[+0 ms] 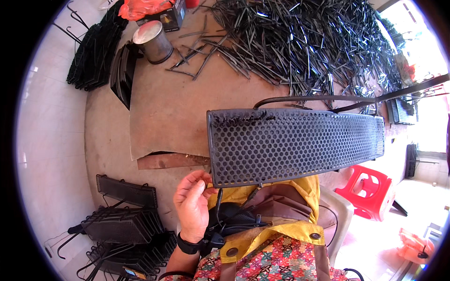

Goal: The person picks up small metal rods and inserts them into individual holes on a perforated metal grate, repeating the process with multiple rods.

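A long black perforated metal panel [295, 145] with a raised rim lies across in front of me, above my lap. Small dark tufts [243, 118] stick up along its upper left edge. My left hand [193, 201], with a dark band on the wrist, is beside the panel's lower left corner. Its thumb and fingers are curled together in a pinch; whatever lies between the fingertips is too small to make out. My right hand is not in view. A bent black metal rod [314, 98] runs along the panel's far edge.
A brown board [173, 112] carries a large heap of thin black strips [304, 42] and a metal can [153, 42]. Black perforated racks [119, 225] are stacked at lower left, with more dark panels [123, 72] at upper left. A red plastic stool [368, 192] stands right.
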Demonstrator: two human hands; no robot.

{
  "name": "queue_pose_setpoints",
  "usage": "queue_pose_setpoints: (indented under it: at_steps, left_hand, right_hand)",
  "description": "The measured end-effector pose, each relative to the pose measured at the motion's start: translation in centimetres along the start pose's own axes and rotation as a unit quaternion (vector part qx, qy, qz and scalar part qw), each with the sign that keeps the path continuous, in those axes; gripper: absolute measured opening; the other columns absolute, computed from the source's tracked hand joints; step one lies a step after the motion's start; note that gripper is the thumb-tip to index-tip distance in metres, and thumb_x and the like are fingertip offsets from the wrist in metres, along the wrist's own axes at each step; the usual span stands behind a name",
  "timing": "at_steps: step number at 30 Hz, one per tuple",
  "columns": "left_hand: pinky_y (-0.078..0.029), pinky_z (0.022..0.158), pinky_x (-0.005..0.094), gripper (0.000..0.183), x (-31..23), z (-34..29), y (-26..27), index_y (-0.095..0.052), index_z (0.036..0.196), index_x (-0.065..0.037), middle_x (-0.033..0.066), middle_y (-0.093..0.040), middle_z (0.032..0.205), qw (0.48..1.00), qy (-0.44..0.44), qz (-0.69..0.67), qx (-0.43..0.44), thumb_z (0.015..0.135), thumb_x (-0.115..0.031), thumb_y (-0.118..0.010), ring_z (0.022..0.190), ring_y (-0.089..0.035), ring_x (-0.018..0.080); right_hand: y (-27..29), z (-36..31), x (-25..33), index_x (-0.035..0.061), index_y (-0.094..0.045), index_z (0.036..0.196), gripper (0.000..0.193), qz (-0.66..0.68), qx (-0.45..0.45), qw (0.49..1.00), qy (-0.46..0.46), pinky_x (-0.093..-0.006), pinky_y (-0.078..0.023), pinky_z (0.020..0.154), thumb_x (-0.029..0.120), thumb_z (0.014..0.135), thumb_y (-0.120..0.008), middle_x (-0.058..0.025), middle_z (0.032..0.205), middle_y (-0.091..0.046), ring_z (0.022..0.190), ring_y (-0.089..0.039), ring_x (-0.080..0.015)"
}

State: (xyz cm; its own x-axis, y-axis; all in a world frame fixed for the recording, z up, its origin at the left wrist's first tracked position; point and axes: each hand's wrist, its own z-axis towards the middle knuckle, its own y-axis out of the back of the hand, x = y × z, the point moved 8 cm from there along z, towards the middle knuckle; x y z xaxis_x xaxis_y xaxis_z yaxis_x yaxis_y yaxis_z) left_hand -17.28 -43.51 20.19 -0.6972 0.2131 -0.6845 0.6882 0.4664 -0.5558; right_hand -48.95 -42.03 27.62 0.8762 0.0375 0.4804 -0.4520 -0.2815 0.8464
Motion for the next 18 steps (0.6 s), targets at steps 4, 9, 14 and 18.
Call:
queue_pose_setpoints:
  at_steps: [4, 9, 14, 18]
  left_hand:
    - [-0.05, 0.07, 0.0303, 0.021, 0.1, 0.2, -0.1, -0.056, 0.106, 0.002, 0.0105, -0.06, 0.095, 1.0, 0.013, -0.009, 0.004, 0.086, -0.004, -0.053, 0.086, -0.058, 0.0178]
    - [-0.05, 0.07, 0.03, 0.02, -0.1, 0.2, 0.1, -0.056, 0.105, 0.003, 0.0109, -0.06, 0.094, 1.0, 0.019, 0.001, 0.001, 0.087, -0.005, -0.053, 0.084, -0.058, 0.0179]
    - [-0.05, 0.068, 0.0298, 0.019, -0.2, 0.1, 0.1, -0.057, 0.104, 0.003, 0.0113, -0.061, 0.093, 1.0, 0.01, 0.0, 0.008, 0.087, -0.005, -0.053, 0.084, -0.058, 0.018]
    - [-0.05, 0.068, 0.0308, 0.02, -0.5, 0.3, 0.7, -0.057, 0.104, 0.003, 0.0116, -0.061, 0.093, 0.999, -0.012, 0.032, -0.003, 0.087, -0.006, -0.051, 0.083, -0.06, 0.0194]
  right_hand:
    - [0.0, 3.0, 1.7, -0.0021, -0.057, 0.093, 0.019, -0.004, 0.009, 1.0, 0.029, -0.0427, -0.045, 0.064, 0.002, 0.074, -0.058, -0.0192, 0.075, -0.059, 0.069, -0.058, -0.0367]
    - [-0.2, 4.6, 2.4, -0.0017, -0.058, 0.092, 0.018, -0.004, 0.024, 0.999, 0.039, -0.0417, -0.045, 0.062, 0.003, 0.075, -0.058, -0.0182, 0.073, -0.06, 0.067, -0.058, -0.0358]
    - [-0.2, 4.7, 2.4, -0.0013, -0.059, 0.092, 0.017, -0.007, 0.042, 0.998, 0.048, -0.0407, -0.046, 0.06, 0.004, 0.076, -0.058, -0.0172, 0.07, -0.06, 0.064, -0.058, -0.035]
    - [0.0, 3.2, 1.0, -0.0009, -0.059, 0.091, 0.016, -0.007, 0.069, 0.997, 0.037, -0.0399, -0.046, 0.058, 0.005, 0.076, -0.058, -0.0164, 0.069, -0.06, 0.063, -0.059, -0.0343]
